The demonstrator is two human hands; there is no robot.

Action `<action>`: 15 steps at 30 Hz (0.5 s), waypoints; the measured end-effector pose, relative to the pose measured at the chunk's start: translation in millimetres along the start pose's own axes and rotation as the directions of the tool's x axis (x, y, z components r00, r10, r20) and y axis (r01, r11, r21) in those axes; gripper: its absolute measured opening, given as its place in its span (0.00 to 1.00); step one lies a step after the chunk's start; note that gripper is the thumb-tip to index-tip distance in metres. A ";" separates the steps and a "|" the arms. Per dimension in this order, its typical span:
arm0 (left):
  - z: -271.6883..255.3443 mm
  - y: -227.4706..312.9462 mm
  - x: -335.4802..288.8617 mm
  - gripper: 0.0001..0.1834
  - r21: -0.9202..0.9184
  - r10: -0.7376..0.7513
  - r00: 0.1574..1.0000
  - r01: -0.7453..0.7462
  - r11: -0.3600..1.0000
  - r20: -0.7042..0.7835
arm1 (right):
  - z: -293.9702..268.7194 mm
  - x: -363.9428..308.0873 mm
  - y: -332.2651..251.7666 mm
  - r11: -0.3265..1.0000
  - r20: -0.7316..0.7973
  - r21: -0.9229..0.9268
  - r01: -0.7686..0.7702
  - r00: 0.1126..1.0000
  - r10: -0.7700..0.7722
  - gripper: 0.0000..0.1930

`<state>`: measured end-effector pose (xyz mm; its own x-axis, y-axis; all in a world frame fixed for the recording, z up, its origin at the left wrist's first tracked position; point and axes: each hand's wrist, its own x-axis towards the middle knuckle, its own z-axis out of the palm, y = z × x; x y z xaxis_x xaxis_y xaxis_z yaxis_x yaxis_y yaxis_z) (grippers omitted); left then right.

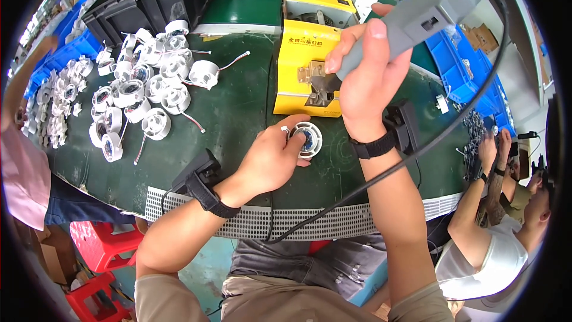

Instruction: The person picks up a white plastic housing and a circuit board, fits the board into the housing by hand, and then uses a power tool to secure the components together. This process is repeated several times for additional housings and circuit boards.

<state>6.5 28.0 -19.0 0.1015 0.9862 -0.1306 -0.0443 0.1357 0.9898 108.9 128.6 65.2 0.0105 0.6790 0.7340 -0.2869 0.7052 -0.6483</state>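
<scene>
Left on workbench (238, 83), circuit-board housings (131, 90); far behind them, crate (158, 15); right of them, screw feeder (307, 45); far right, bins (456, 70).

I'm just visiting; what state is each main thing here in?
Left hand, closed on the round white part
Round white part, held, inner side showing
Right hand, closed around the gray tool
Gray tool, raised, tilted
Yellow machine, upright
Black crate, filled
Loose white parts, heaped, some trailing wires

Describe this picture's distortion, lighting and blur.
Head view: fisheye curves the perforated strip and black fills the corners; head view: lighting is bright; head view: a co-worker's arm at far left is blurred, while the left hand and white ring part look fairly sharp.
</scene>
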 end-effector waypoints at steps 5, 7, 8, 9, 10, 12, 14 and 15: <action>-1.6 -4.9 3.5 0.20 -0.052 -0.020 1.000 0.020 0.998 -0.001 | 2.0 -1.5 2.2 0.996 0.044 0.004 -0.087 0.995 0.086 0.17; -1.8 -1.1 0.6 0.20 -0.071 -0.021 1.000 0.020 0.997 -0.011 | 2.9 -6.2 -10.8 0.996 0.050 0.011 -0.092 0.995 0.092 0.18; -1.7 0.5 0.8 0.19 -0.063 -0.027 1.000 0.026 0.998 -0.012 | 0.7 -10.1 -14.5 0.992 0.050 0.052 -0.116 0.992 0.114 0.18; -1.8 1.4 1.6 0.19 -0.054 -0.034 0.999 0.033 0.998 -0.015 | -1.8 -14.2 -18.4 0.986 0.050 0.094 -0.140 0.989 0.136 0.19; -1.6 1.1 3.5 0.19 -0.072 -0.028 0.999 0.027 0.997 -0.015 | -4.6 -18.6 -22.8 0.984 0.067 0.074 -0.159 0.986 0.155 0.21; -2.1 -0.3 4.8 0.19 -0.066 -0.026 1.000 0.026 0.998 -0.012 | -7.3 -30.6 -27.3 0.979 0.073 0.080 -0.187 0.981 0.182 0.23; -1.7 -1.1 4.6 0.19 -0.058 -0.023 1.000 0.022 0.998 -0.009 | -9.9 -41.7 -28.7 0.970 0.096 0.078 -0.228 0.971 0.220 0.26; -1.3 -0.8 4.3 0.19 -0.068 -0.025 1.000 0.023 0.997 -0.017 | -10.0 -45.1 -28.1 0.970 0.095 0.077 -0.231 0.970 0.223 0.26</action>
<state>5.7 32.2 -20.5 0.0852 0.9841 -0.1559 -0.1090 0.1647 0.9803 126.1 80.2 48.3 -0.1453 0.7967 0.5867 -0.3544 0.5117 -0.7827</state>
